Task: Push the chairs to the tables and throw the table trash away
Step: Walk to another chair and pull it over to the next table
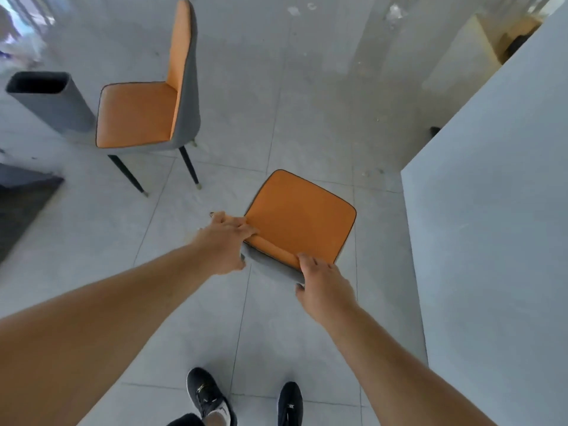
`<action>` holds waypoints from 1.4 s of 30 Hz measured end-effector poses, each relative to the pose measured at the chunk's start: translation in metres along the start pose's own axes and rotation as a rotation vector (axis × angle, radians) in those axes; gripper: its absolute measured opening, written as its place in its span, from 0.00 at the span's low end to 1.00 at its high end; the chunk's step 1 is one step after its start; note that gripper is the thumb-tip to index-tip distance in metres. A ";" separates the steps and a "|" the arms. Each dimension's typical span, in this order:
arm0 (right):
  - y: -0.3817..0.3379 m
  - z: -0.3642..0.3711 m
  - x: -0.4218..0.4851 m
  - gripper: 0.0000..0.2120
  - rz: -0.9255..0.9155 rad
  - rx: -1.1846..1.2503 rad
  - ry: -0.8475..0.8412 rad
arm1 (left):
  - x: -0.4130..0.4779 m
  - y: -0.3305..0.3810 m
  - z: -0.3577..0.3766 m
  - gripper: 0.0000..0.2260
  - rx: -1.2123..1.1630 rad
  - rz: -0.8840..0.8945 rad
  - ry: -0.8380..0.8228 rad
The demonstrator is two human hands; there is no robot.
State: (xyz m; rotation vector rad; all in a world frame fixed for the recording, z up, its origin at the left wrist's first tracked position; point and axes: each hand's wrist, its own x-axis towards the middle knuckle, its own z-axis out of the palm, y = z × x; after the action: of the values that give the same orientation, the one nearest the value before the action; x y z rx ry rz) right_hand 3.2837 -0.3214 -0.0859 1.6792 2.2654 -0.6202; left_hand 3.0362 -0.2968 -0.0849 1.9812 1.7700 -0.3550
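An orange-and-grey chair (302, 219) stands in front of me, seen from above, its seat facing away toward the far right. My left hand (226, 241) grips the left end of its backrest top. My right hand (322, 285) grips the right end of the same backrest. A light grey table (491, 226) fills the right side, its near corner close to the chair's seat. A second orange-and-grey chair (144, 115) stands at the upper left, turned left.
A dark grey rectangular bin (49, 99) stands at the far left beside the second chair. A dark surface edge (21, 192) shows at the left border. My black shoes (246, 401) are on the pale tiled floor. A cardboard box (498, 35) sits at top right.
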 end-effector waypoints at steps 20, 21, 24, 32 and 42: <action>-0.125 0.015 0.042 0.22 -0.369 -0.195 -0.047 | -0.123 -0.104 0.056 0.07 -0.186 -0.334 0.156; -0.143 0.017 0.044 0.21 -0.417 -0.214 -0.052 | -0.139 -0.113 0.061 0.07 -0.206 -0.380 0.156; -0.203 0.025 0.051 0.20 -0.571 -0.261 -0.095 | -0.188 -0.146 0.075 0.07 -0.307 -0.519 0.164; -0.395 0.045 0.068 0.19 -0.865 -0.407 -0.230 | -0.297 -0.254 0.120 0.12 -0.530 -0.856 0.165; -0.586 0.057 0.114 0.24 -1.058 -0.584 -0.239 | -0.348 -0.372 0.147 0.13 -0.798 -1.070 0.301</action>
State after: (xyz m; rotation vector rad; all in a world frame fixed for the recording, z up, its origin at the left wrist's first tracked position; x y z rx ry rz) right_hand 2.6885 -0.3956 -0.0775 0.0716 2.6389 -0.2418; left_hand 2.6376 -0.6456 -0.1050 0.4630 2.4906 0.3305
